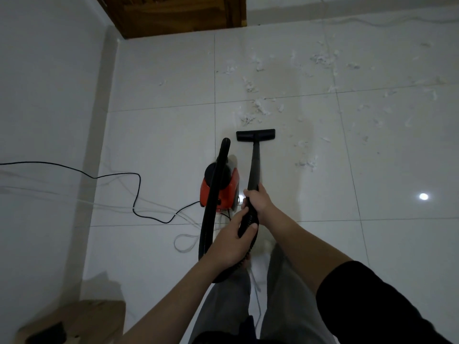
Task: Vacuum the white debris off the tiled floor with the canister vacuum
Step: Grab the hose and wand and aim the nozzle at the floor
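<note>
Both hands hold the black wand [255,165]: right hand [258,201] far, left hand [232,240] near. White debris [258,108] lies just beyond the nozzle [255,135].

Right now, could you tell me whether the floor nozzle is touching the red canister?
Apart. The head view shows bare tile between the floor nozzle and the red canister, which sits nearer the person, to the wand's left.

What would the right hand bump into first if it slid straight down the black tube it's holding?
Probably the floor nozzle. The right hand grips the wand, which runs straight to that nozzle on the tiled floor, with nothing between them. White debris lies just beyond.
</note>
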`<state>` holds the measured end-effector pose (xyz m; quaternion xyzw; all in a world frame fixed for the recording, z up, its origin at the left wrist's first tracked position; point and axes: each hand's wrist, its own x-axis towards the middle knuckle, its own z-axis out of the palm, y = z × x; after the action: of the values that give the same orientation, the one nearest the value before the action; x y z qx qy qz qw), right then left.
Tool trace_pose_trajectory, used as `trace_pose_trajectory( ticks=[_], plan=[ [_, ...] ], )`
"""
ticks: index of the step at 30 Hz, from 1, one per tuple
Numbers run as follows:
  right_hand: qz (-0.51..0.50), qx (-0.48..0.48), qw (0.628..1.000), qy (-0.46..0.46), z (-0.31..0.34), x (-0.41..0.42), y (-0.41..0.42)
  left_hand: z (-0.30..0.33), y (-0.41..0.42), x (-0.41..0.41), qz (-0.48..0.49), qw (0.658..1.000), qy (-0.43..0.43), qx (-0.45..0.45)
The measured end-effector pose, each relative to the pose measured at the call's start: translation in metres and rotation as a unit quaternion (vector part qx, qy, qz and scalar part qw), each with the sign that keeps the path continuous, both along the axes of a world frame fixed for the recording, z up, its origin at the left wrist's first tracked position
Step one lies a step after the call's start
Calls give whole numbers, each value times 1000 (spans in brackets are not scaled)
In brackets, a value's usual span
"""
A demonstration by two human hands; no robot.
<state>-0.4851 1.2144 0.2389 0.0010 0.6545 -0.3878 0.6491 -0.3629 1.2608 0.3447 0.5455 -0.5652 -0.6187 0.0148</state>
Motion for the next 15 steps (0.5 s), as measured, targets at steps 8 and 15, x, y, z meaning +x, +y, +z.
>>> trace_pose_trajectory(
  ticks=[8,15],
  plan=[
    [26,-6,999,-22,4,-48,-8,3,4,-52,89,996,-11,21],
    [71,9,996,-58,3,-80,-16,11,5,-84,141,988,-8,64]
  ],
)
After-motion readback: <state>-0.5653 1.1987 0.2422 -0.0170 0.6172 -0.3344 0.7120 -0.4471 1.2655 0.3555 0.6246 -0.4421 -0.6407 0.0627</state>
